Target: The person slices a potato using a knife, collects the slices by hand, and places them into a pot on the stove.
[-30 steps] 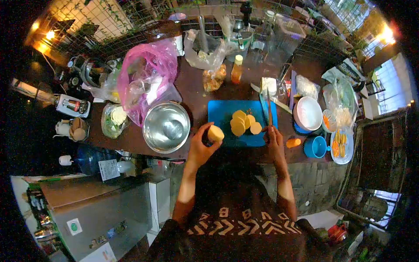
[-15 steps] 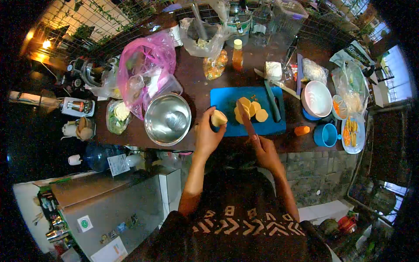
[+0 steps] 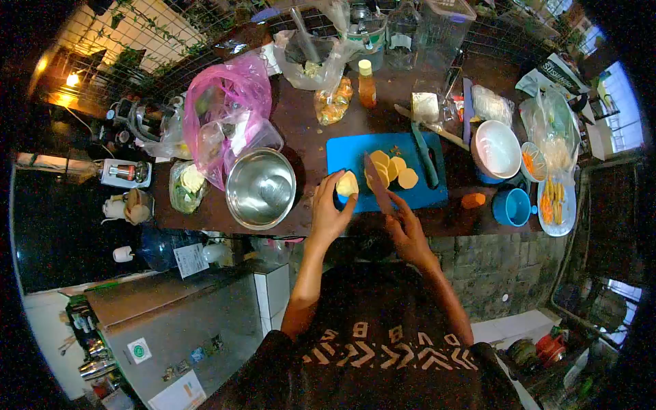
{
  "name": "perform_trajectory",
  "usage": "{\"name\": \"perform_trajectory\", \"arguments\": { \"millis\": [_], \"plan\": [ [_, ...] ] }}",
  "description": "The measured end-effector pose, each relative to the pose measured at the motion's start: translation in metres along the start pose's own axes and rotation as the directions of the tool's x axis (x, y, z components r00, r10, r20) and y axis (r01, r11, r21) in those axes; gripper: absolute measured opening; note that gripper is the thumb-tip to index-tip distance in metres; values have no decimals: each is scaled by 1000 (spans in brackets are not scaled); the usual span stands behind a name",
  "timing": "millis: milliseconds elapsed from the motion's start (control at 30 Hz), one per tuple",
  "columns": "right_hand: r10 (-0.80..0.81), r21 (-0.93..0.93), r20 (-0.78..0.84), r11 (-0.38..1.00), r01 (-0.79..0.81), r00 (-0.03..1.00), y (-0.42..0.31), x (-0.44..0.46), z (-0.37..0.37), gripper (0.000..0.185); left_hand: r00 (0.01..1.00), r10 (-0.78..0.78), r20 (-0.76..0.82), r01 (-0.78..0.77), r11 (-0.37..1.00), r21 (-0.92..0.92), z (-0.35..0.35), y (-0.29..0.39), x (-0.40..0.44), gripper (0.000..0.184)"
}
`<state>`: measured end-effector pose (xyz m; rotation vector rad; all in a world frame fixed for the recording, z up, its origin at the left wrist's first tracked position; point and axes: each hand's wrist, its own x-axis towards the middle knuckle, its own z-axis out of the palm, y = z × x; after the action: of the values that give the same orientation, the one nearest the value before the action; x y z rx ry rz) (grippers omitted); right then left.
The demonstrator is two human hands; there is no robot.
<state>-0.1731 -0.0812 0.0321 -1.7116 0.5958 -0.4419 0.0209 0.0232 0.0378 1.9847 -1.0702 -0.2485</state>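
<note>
Gripped between thumb and fingers of the left hand: a yellow piece, at the near left part of the blue board. Contact between piece and board impossible to tell from above. Wrapped in the right hand: a knife, held by its handle, long axis running from near right to far left. Piece to the left of the blade, near but not touching, with a strip of bare board between. Left hand nearer to the piece, being the one around it; right hand to the right and slightly nearer the body.

Overlapping in a cluster on the board, mostly right of the blade: slices, some partly hidden by the knife. Touching the blade or just beneath it: cannot tell. At the right side of the board, lying roughly near to far: a dark handle. On the counter, left of the left hand: a steel bowl. Right of the board: an orange chunk, then a blue cup.
</note>
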Motion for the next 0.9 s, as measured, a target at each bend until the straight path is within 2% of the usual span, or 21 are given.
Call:
{"name": "perform_trajectory", "arguments": {
  "millis": [67, 100, 200, 267, 333, 367, 400, 433, 467, 500, 567, 600, 633, 667, 733, 767, 833, 900],
  "plan": [
    [30, 166, 11, 986, -31, 999, 5, -1, -2, 55, 1000, -16, -15, 16, 1000, 3, 1, -2, 0, 55],
    [134, 266, 56, 953, -144, 989, -2, -1, -6, 54, 1000, -8, -24, 8, 1000, 6, 1, -4, 0, 54],
    [273, 401, 122, 866, -298, 954, -29, -4, -16, 52, 1000, -8, -23, 8, 1000, 7, 2, -6, -1, 55],
    [315, 445, 128, 829, -339, 940, -32, -10, -19, 51, 1000, -14, -8, 14, 1000, 3, 2, -5, -3, 57],
    [134, 178, -62, 977, -121, 989, -23, -24, -22, 49, 999, 11, -49, -6, 996, 86, -2, 7, -3, 62],
    [142, 170, -78, 977, -127, 987, -6, -33, -23, 49, 999, 16, -37, -13, 997, 71, 0, 8, -5, 62],
    [-76, -52, -170, 996, 69, 982, 18, -44, -25, 48, 990, 99, -100, -84, 987, 139, 1, 9, -7, 63],
    [-189, -174, -195, 972, 155, 963, 24, -57, -27, 47, 969, 186, -160, -150, 966, 210, 3, 11, -8, 65],
    [-299, -300, -216, 926, 228, 930, 28, -70, -30, 47, 961, 210, -178, -167, 959, 227, 6, 14, -8, 63],
    [-67, -94, -252, 995, 45, 965, 22, -88, -30, 47, 962, 214, -169, -176, 961, 214, 6, 16, -11, 63],
    [169, 123, -254, 982, -141, 952, 14, -103, -28, 47, 940, 315, -131, -284, 936, 206, 3, 21, -17, 61],
    [195, 152, -264, 976, -159, 944, 12, -107, -26, 47, 920, 367, -141, -355, 929, 105, 4, 32, -16, 57],
    [207, 167, -270, 972, -166, 940, 11, -107, -23, 47, 919, 370, -136, -359, 928, 100, 8, 49, -18, 57],
    [219, 182, -276, 968, -172, 936, 10, -107, -20, 47, 923, 331, -196, -352, 933, -79, 13, 69, -20, 57],
    [169, 228, -270, 968, -108, 948, 6, -95, -13, 48, 922, 289, -258, -352, 903, -247, 14, 96, -17, 57],
    [147, 244, -267, 966, -81, 952, 2, -91, -10, 48, 984, 166, -64, -178, 890, -421, 11, 106, -13, 53],
    [150, 425, -224, 904, -42, 963, -15, -82, -9, 49, 987, 79, 137, 9, 838, -546, 10, 109, -3, 49],
    [141, 492, -227, 871, -11, 964, -30, -76, -10, 51, 940, -3, 341, 171, 869, -464, 15, 104, 3, 39]
  ]
}}
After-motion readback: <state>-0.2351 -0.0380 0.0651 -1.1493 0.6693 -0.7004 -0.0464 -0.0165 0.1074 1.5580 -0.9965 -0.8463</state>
